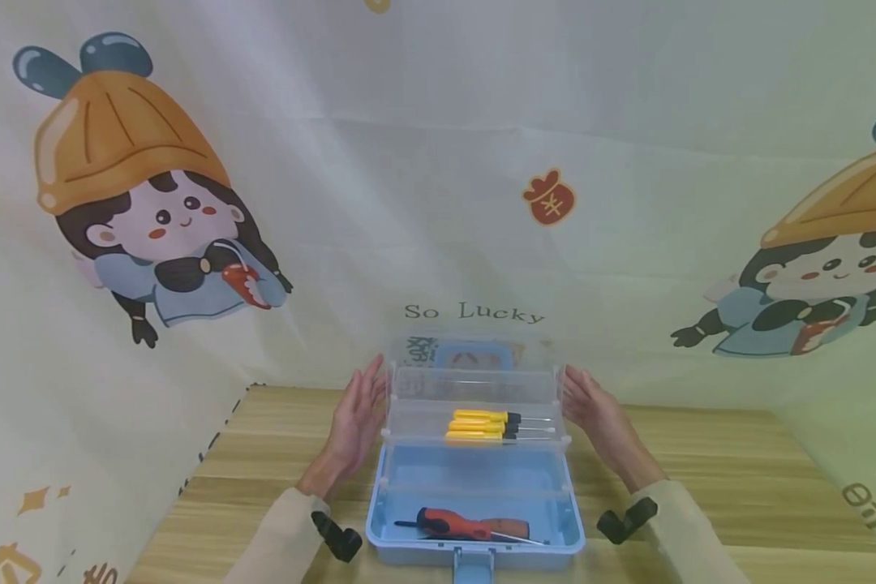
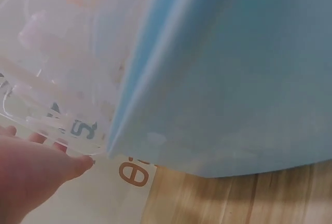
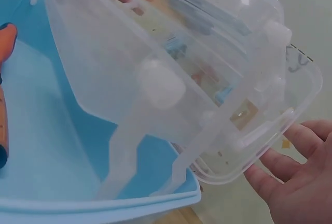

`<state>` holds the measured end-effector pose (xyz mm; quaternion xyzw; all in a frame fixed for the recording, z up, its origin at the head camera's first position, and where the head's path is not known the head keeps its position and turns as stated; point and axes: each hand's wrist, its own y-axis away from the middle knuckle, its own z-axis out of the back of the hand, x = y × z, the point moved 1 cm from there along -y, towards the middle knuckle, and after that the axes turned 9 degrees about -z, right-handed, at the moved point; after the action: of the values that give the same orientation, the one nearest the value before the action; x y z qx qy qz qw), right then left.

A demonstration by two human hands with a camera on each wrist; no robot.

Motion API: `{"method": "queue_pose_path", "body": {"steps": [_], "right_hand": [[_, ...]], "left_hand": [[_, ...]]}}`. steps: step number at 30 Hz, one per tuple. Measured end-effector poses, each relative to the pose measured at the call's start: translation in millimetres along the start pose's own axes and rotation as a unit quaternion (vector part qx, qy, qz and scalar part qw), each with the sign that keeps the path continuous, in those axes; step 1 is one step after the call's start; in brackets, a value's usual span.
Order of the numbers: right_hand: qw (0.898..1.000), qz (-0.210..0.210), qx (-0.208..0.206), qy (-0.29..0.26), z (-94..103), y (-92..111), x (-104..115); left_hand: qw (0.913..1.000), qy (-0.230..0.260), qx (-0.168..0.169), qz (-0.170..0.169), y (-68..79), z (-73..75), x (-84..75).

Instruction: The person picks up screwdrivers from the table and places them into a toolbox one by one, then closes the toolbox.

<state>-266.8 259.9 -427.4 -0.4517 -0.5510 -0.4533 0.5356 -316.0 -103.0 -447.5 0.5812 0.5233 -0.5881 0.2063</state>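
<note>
A light-blue toolbox [image 1: 577, 535] stands unfolded on the table, its clear lid [image 3: 311, 86] tipped back and its translucent trays [image 1: 474, 389] raised. Several yellow-handled screwdrivers [image 1: 478, 426] lie in one tray. Down in the blue base are a red-and-black-handled screwdriver [image 1: 453, 523] and an orange-brown handle [image 1: 511, 529]. My left hand [image 1: 354, 422] is at the left side of the lid, fingers extended along its edge. On the opposite side, my right hand [image 1: 602, 414] has its fingertips at the lid's edge, spread and nearly straight in the right wrist view.
The toolbox sits on a wood-grain table [image 1: 701, 462], its blue latch [image 1: 473, 564] hanging at the front. Behind rises a pale cloth backdrop [image 1: 409, 162] with printed cartoon figures. Black wrist cameras [image 1: 336, 537] are strapped over both sleeves.
</note>
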Motion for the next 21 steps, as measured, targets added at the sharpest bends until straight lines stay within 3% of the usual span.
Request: {"method": "queue_pose_path", "body": {"steps": [9,21], "right_hand": [[1.000,0.024,0.014,-0.013,-0.5,0.3,0.0],[0.994,0.087,0.057,-0.022,2.5,3.0,-5.1]], "left_hand": [[0.9996,0.025,-0.001,-0.015,-1.0,-1.3,-2.5],[0.9972,0.052,-0.013,-0.051,-2.5,-0.4,-4.4]]}}
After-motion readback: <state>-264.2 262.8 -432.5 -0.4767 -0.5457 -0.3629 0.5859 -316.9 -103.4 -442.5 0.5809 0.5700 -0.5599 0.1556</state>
